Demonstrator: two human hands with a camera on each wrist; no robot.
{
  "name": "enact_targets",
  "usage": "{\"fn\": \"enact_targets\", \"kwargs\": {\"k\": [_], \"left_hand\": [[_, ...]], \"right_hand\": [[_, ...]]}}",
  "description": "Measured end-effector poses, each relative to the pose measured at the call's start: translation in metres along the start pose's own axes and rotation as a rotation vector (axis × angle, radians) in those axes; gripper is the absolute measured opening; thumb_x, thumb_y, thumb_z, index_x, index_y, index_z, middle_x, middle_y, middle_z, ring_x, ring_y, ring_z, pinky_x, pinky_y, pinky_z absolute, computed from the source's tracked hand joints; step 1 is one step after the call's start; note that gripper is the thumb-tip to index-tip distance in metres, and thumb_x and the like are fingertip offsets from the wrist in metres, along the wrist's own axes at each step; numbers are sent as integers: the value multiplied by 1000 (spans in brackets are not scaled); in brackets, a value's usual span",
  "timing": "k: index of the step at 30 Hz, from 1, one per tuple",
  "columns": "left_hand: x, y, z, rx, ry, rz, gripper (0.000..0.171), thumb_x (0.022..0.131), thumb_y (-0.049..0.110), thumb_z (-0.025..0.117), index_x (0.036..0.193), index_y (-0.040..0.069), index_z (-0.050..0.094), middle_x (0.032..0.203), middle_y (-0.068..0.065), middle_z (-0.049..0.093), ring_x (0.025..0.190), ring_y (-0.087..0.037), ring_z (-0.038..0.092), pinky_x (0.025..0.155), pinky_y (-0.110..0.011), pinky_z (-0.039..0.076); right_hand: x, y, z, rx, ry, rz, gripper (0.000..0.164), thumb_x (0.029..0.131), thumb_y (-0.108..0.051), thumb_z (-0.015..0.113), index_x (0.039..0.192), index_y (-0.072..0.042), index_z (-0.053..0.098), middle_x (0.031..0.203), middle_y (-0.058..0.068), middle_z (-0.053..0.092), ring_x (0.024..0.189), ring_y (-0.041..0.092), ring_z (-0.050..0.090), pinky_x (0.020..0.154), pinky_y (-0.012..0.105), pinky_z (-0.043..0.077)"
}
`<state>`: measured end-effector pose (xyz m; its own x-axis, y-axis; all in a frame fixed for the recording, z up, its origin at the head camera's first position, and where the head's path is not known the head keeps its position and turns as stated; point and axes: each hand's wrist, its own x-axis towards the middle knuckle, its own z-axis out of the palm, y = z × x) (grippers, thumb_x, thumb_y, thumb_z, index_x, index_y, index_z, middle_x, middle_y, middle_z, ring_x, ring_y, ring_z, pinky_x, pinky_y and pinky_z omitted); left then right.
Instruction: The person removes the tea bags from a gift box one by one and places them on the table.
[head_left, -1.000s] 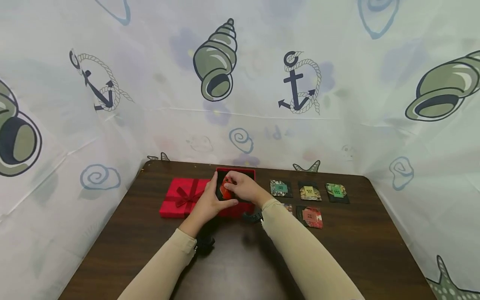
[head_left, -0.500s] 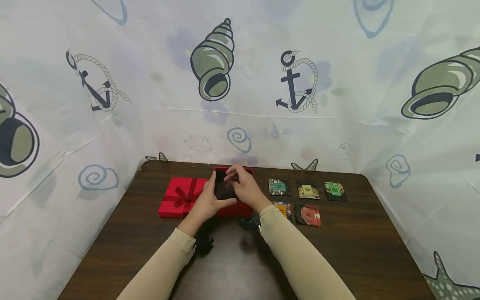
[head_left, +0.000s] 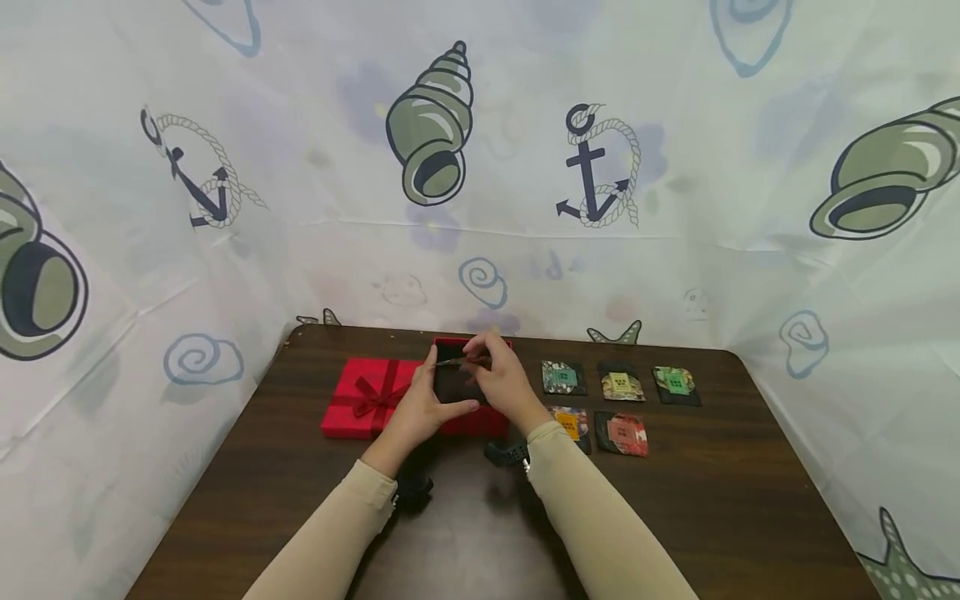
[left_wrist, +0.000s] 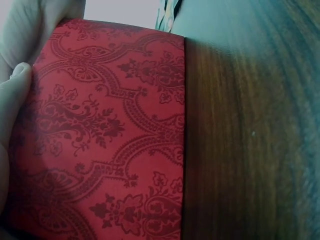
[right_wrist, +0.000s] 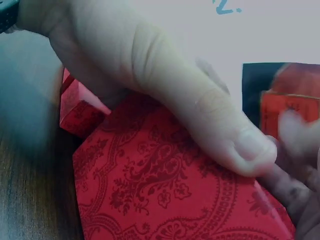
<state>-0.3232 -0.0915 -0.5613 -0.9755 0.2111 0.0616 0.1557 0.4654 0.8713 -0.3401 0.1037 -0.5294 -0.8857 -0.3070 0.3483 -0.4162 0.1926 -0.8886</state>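
Observation:
My left hand (head_left: 417,414) grips the open red gift box (head_left: 472,423), its thumb (right_wrist: 252,150) pressed on the patterned front wall. The box has a black inside, partly covered by the hands. My right hand (head_left: 501,377) pinches a small flat packet (head_left: 453,362) above the box, seen nearly edge-on in the head view. In the right wrist view the same packet (right_wrist: 270,107) looks black and orange-red beside blurred fingers. The left wrist view is mostly the red box wall (left_wrist: 110,130), with parts of a hand at its left edge.
The red lid (head_left: 352,421) with a ribbon bow lies left of the box. To the right several packets lie in two rows, among them a green-labelled packet (head_left: 677,383) and a red packet (head_left: 622,433). A patterned cloth (head_left: 525,275) stands behind the dark wooden table (head_left: 712,500).
The packet in my right hand has turned from showing its red face to nearly edge-on. My right fingers have shifted slightly over the box. The left hand keeps its hold.

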Motion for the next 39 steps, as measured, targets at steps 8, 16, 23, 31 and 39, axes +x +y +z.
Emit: {"fn": "enact_targets", "kwargs": {"k": [8, 16, 23, 31, 39], "left_hand": [[-4, 0, 3, -14, -9, 42, 133, 82, 56, 94, 177, 14, 10, 180, -23, 16, 157, -48, 39, 120, -62, 47], [-5, 3, 4, 48, -5, -37, 139, 80, 62, 92, 178, 24, 0, 181, -18, 18, 164, -46, 29, 126, -71, 35], [-5, 5, 2, 53, -8, -47, 140, 78, 67, 91, 177, 29, 0, 183, -16, 16, 167, -44, 22, 126, -72, 35], [-4, 7, -2, 57, -3, -50, 139, 78, 67, 91, 177, 31, 1, 183, -14, 16, 167, -43, 23, 125, -71, 37], [-4, -1, 1, 55, 8, -68, 139, 76, 69, 91, 177, 33, 2, 182, -12, 18, 166, -43, 25, 124, -71, 38]], "right_hand": [[-13, -2, -2, -84, 37, -66, 11, 105, -22, 74, 116, -22, 71, 120, -2, 68, 109, 14, 70, 95, 29, 62], [-46, -5, -18, 212, 214, 2, 26, 111, -25, 66, 134, -14, 61, 141, 8, 65, 131, 20, 66, 109, 22, 54], [-84, 2, -41, 215, 391, 6, 43, 110, -23, 66, 147, -11, 49, 140, 11, 68, 89, 12, 73, 69, 30, 66], [-126, 20, -91, 28, 526, -17, 46, 110, -17, 67, 149, -6, 46, 137, 12, 69, 112, 7, 71, 88, 17, 61], [-168, 33, -150, -17, 706, 29, 37, 109, -6, 64, 142, 4, 52, 130, 1, 63, 110, 7, 69, 86, 13, 60]]}}
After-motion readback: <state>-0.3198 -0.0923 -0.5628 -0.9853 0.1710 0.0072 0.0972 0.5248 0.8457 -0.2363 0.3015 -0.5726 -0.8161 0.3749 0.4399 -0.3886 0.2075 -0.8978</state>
